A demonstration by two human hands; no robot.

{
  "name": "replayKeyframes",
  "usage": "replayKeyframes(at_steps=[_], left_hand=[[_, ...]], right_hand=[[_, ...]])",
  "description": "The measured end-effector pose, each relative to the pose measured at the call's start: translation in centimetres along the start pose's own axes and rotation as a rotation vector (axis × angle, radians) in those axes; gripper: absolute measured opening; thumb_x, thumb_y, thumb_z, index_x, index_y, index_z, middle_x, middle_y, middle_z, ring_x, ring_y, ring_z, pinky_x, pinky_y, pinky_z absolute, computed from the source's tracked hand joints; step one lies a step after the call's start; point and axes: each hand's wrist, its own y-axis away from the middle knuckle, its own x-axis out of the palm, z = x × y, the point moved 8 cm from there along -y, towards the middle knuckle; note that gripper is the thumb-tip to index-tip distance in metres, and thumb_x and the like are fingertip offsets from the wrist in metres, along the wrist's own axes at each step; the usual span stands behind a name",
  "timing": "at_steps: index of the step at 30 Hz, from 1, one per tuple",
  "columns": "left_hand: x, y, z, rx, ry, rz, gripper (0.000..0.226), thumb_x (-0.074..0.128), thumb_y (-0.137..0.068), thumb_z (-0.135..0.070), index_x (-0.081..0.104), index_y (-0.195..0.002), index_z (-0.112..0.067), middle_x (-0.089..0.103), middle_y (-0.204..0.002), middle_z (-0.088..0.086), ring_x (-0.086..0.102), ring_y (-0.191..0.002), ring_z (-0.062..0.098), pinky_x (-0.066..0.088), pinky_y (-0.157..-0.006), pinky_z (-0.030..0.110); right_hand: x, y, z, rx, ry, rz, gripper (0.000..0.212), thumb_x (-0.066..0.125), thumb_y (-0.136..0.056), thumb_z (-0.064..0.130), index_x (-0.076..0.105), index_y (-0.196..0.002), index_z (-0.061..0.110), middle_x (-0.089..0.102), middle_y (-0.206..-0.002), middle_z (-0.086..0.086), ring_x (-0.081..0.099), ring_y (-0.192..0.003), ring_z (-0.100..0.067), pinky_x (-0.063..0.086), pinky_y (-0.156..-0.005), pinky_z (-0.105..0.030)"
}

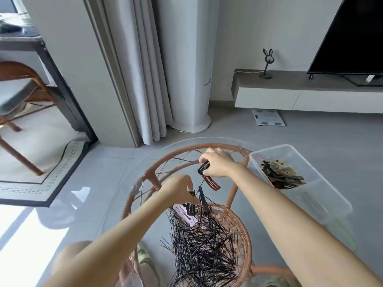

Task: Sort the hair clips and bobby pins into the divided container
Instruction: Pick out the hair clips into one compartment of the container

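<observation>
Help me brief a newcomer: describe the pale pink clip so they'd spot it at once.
Start at the round rattan table with the glass top and find the heap of black bobby pins on it. At the heap's far edge, just below the left hand, lies the pink clip. It is the only pale, flat, broad piece among thin black wires.

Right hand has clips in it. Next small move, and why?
Probably swing the right hand over the divided container and drop its brown clip and black clip in the far compartment, where other clips already lie.
</observation>
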Motion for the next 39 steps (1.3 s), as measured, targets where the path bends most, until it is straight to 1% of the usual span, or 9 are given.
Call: replayKeyframes(at_steps=[6,8,11,14,17,23,27,33,39], left_hand=[[0.3,-0.5,-0.1,-0.028,0.0,0.018,0.032,0.073,-0.075,-0.034,0.067,-0.087,-0.006,0.066,-0.086,0.007,0.057,-0.074,0.021,0.047,-0.062,0.023],[-0.1,-0.3,0.2,-0.039,0.074,0.021,0.028,0.071,-0.077,-0.034,0.065,-0.071,-0.007,0.055,-0.06,0.0,0.048,-0.051,0.013,0.035,-0.042,0.014],[-1.5,0.1,1.1,-0.08,0.281,-0.003,0.028,0.064,-0.084,-0.032,0.068,-0.084,-0.005,0.057,-0.054,-0.004,0.042,-0.041,0.004,0.03,-0.037,0.013],[-2.4,0.9,1.9,-0.098,0.685,0.033,0.014,0.057,-0.091,-0.02,0.057,-0.083,-0.008,0.074,-0.079,0.006,0.056,-0.045,0.007,0.04,-0.041,0.013],[-4.0,2.0,2.7,-0.078,0.933,-0.022,0.01,0.056,-0.091,-0.015,0.052,-0.086,-0.008,0.073,-0.077,0.01,0.067,-0.051,0.011,0.052,-0.046,0.02],[-5.8,3.4,3.0,-0.088,0.881,-0.212,0.014,0.059,-0.089,-0.023,0.057,-0.095,-0.011,0.072,-0.069,0.005,0.065,-0.053,0.015,0.049,-0.045,0.022],[-5.8,2.6,-0.1,-0.067,0.855,-0.191,0.012,0.056,-0.091,-0.024,0.056,-0.095,-0.012,0.072,-0.071,0.004,0.064,-0.049,0.009,0.044,-0.039,0.015],[-5.7,0.8,-7.1,0.007,0.82,-0.117,0.008,0.055,-0.091,-0.016,0.056,-0.089,-0.008,0.069,-0.072,0.008,0.063,-0.047,0.008,0.05,-0.04,0.017],[-5.8,-1.4,-14.3,0.077,0.848,-0.058,0.007,0.055,-0.089,-0.011,0.055,-0.083,-0.005,0.067,-0.071,0.011,0.065,-0.048,0.014,0.06,-0.053,0.028]], right_hand=[[0.4,1.8,-2.9,0.161,-0.12,-0.007,0.028,0.059,-0.084,0.031,0.063,-0.087,0.003,0.065,-0.092,-0.013,0.058,-0.089,-0.028,0.045,-0.076,-0.037],[0.3,2.3,-4.0,0.236,-0.239,-0.075,0.034,0.056,-0.086,0.026,0.05,-0.06,0.005,0.052,-0.063,-0.01,0.051,-0.064,-0.025,0.036,-0.057,-0.032],[0.0,3.6,-4.2,0.328,-0.259,-0.192,0.048,0.054,-0.087,0.027,0.029,-0.048,0.016,0.033,-0.048,0.0,0.036,-0.049,-0.02,0.03,-0.057,-0.031],[1.7,4.6,-2.3,0.301,-0.142,-0.168,0.038,0.056,-0.086,0.023,0.043,-0.052,0.012,0.047,-0.056,-0.003,0.049,-0.059,-0.023,0.037,-0.066,-0.03],[3.3,5.1,-0.9,0.284,-0.144,-0.179,0.001,0.058,-0.082,0.006,0.059,-0.083,0.005,0.061,-0.094,-0.012,0.057,-0.09,-0.027,0.036,-0.067,-0.028],[2.8,7.1,-1.6,0.355,-0.317,-0.317,0.013,0.055,-0.081,-0.002,0.051,-0.079,0.01,0.057,-0.078,-0.003,0.056,-0.078,-0.023,0.039,-0.058,-0.028],[1.8,9.2,-2.4,0.329,-0.403,-0.374,0.033,0.057,-0.079,-0.001,0.04,-0.06,0.02,0.048,-0.06,0.005,0.048,-0.064,-0.017,0.042,-0.088,-0.047],[-1.9,12.9,-4.7,0.34,-0.59,-0.441,0.029,0.057,-0.072,-0.003,0.046,-0.057,0.019,0.056,-0.057,0.0,0.061,-0.062,-0.028,0.049,-0.055,-0.036],[-9.6,18.6,-12.1,0.534,-0.464,-0.791,0.019,0.059,-0.07,-0.005,0.054,-0.065,0.013,0.059,-0.068,-0.002,0.055,-0.068,-0.026,0.038,-0.06,-0.028]])
